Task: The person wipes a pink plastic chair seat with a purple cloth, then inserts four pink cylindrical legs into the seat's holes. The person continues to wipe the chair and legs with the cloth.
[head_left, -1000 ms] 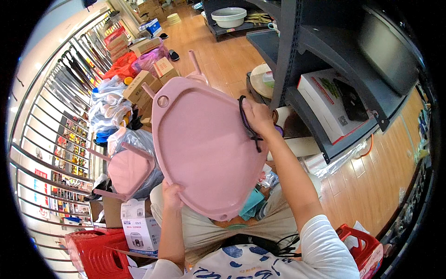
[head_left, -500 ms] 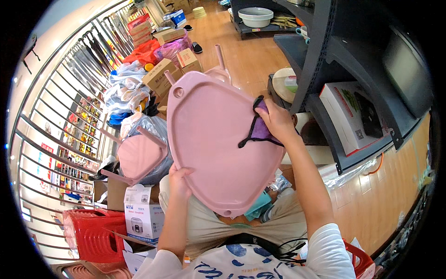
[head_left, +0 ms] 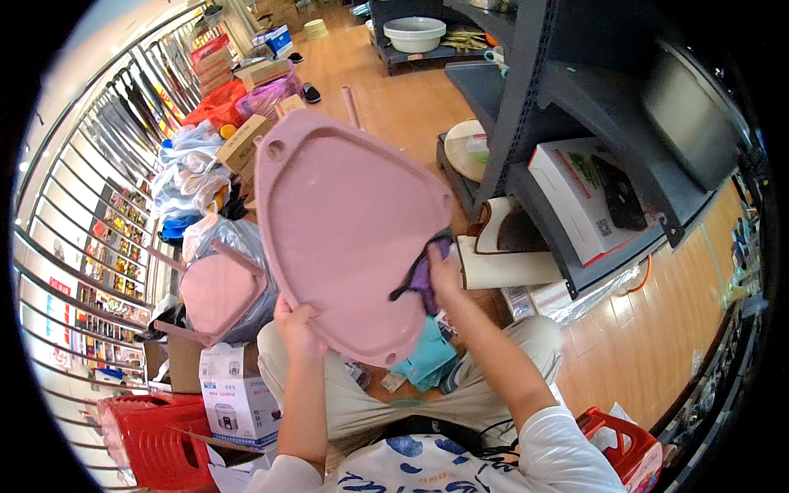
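Observation:
A pink plastic tabletop (head_left: 353, 222) with a raised rim and a hole at each visible corner is held tilted above my lap. My left hand (head_left: 300, 327) grips its lower left edge, thumb on the upper face. My right hand (head_left: 445, 278) is closed on a purple cloth (head_left: 422, 279) with black edging, pressed against the tabletop's right edge. A pink leg (head_left: 351, 107) sticks up behind the far edge. Whether it is fixed to the tabletop is hidden.
Left of me, a similar pink piece with legs (head_left: 220, 294) rests on plastic bags. Near it are a white carton (head_left: 234, 394) and red plastic stools (head_left: 156, 440). Dark metal shelving (head_left: 514, 107) with a boxed item (head_left: 588, 201) stands on the right. A railing (head_left: 74, 238) runs along the left.
My right hand has slid the cloth down from the tabletop's upper right to its lower right edge. The tabletop has shifted and turned slightly. My left hand keeps its grip.

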`<state>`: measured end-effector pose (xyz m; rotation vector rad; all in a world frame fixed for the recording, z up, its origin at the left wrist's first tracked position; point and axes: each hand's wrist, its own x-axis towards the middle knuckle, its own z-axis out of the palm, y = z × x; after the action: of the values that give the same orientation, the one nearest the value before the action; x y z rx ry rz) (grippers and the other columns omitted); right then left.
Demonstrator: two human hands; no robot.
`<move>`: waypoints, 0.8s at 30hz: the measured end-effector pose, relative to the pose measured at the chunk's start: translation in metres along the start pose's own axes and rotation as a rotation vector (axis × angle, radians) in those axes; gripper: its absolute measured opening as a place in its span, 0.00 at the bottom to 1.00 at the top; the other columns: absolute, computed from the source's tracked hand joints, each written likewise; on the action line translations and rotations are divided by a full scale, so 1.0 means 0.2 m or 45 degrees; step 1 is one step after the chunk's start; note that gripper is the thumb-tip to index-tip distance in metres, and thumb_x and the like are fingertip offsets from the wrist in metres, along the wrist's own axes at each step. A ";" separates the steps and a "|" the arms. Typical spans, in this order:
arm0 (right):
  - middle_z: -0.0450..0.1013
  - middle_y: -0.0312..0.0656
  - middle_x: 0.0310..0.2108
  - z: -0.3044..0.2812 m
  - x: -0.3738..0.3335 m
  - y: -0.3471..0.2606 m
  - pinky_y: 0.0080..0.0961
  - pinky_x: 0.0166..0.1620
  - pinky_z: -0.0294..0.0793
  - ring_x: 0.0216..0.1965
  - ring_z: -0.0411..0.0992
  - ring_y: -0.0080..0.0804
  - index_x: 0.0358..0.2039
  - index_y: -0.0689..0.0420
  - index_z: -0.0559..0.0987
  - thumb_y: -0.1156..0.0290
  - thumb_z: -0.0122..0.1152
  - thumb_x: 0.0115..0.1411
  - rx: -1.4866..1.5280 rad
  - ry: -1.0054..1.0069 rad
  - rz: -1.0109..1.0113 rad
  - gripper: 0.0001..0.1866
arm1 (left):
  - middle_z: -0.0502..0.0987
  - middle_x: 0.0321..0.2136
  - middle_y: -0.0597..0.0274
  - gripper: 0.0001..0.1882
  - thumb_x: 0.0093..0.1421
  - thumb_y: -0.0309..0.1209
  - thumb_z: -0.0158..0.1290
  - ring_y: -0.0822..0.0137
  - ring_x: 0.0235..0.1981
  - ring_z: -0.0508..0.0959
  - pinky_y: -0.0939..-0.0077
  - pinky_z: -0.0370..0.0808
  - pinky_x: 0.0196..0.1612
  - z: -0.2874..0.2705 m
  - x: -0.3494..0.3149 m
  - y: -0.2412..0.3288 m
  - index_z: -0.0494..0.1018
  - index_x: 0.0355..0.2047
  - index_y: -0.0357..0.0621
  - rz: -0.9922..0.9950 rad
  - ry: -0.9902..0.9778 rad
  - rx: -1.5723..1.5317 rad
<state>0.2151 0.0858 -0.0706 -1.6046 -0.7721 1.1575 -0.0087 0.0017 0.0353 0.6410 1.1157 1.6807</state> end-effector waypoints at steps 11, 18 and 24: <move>0.76 0.45 0.25 -0.10 0.12 -0.20 0.32 0.34 0.70 0.28 0.74 0.35 0.27 0.67 0.77 0.57 0.60 0.56 0.024 0.193 -0.321 0.21 | 0.67 0.51 0.53 0.33 0.47 0.17 0.48 0.63 0.52 0.68 0.69 0.65 0.55 -0.38 0.15 -0.23 0.56 0.56 0.34 -0.076 -0.367 0.794; 0.73 0.60 0.22 -0.23 0.20 -0.30 0.37 0.34 0.71 0.29 0.75 0.51 0.24 0.69 0.77 0.57 0.61 0.54 -0.349 0.281 -0.639 0.22 | 0.55 0.60 0.51 0.42 0.56 0.27 0.55 0.61 0.61 0.57 0.67 0.54 0.62 -0.44 0.19 -0.19 0.41 0.63 0.37 0.189 -0.145 0.654; 0.72 0.56 0.19 -0.19 0.15 -0.29 0.40 0.28 0.70 0.23 0.72 0.55 0.21 0.66 0.77 0.60 0.62 0.52 -0.495 0.285 -0.852 0.18 | 0.53 0.62 0.47 0.40 0.56 0.36 0.55 0.55 0.63 0.54 0.64 0.49 0.64 -0.31 0.22 0.36 0.48 0.62 0.34 1.293 0.282 1.044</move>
<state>0.2633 0.1179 -0.0219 -1.5573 -1.3078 0.3538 -0.1065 0.0123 0.0689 1.7984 1.8363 2.0947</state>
